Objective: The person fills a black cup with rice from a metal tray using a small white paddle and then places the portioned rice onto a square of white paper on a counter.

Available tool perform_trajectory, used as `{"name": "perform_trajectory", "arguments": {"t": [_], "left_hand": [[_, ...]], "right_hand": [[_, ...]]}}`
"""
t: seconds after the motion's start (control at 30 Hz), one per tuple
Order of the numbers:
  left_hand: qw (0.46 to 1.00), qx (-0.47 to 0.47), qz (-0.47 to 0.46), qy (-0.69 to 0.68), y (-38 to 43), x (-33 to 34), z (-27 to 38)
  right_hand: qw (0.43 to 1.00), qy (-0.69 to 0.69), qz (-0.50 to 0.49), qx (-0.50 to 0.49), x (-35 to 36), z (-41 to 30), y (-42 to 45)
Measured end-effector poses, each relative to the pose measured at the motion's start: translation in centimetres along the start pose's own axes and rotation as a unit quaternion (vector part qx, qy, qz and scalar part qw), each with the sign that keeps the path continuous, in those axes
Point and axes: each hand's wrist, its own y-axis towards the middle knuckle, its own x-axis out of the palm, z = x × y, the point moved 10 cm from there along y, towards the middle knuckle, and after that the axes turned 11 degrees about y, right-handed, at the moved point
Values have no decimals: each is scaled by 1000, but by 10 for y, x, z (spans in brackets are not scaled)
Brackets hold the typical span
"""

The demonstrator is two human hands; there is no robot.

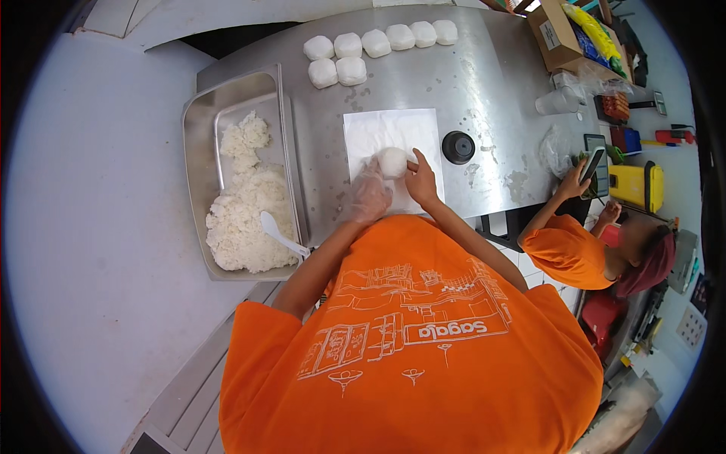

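My left hand (370, 193), in a clear plastic glove, is at the left side of a round white rice portion (392, 163), and my bare right hand (421, 179) touches its right side, index finger extended. The portion stands on white paper sheets (391, 125) on the steel table. A black round bowl or mould (458, 147) lies just right of the paper. Left of it, a deep steel pan (289, 170) holds cooked white rice (249, 221) with a white plastic rice paddle (278, 234) in it. Several white paper-wrapped portions (351, 71) are lined up along the far side.
At the right end of the table (493, 85) are a cardboard box (558, 42) with coloured packets, clear plastic cups (556, 102) and a crumpled plastic bag (554, 150). A co-worker (573, 249) in orange stands at the right, holding a phone-like device (592, 164). A wall borders the left.
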Motion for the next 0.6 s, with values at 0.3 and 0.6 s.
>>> {"name": "perform_trajectory", "arguments": {"t": [0.3,0.6], "left_hand": [[651,-326,134,-672,6,74,-84],[530,-267,-4,-805,31,22,-37]], "right_hand": [[955,297,-3,11,23,-40,-14],[920,367,27,133,36,-53,15]]}}
